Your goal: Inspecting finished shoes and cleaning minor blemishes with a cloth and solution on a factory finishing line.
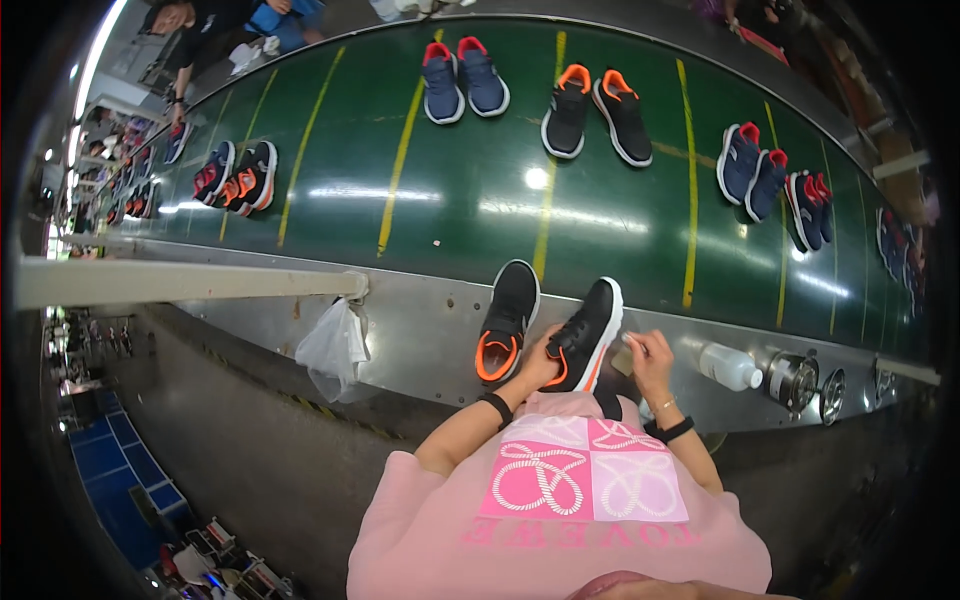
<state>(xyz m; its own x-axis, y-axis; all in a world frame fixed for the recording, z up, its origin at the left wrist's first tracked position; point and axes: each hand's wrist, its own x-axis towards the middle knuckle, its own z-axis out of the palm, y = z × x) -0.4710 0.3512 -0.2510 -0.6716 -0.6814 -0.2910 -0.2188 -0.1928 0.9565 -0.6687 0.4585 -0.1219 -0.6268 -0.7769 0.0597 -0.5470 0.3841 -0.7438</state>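
Two black sneakers with orange trim rest on the metal ledge [420,340] in front of me. My left hand [541,368] grips the heel of the right sneaker [588,332], which lies tilted. My right hand [646,352] pinches a small pale pad [623,361] next to that shoe's sole edge. The left sneaker [507,322] lies beside it, untouched.
A green conveyor belt [470,200] with yellow lines carries several pairs of blue and black sneakers. A white plastic bottle [728,366] and round metal tins [792,380] stand on the ledge to my right. A plastic bag [335,348] hangs at left. Another person stands at far upper left.
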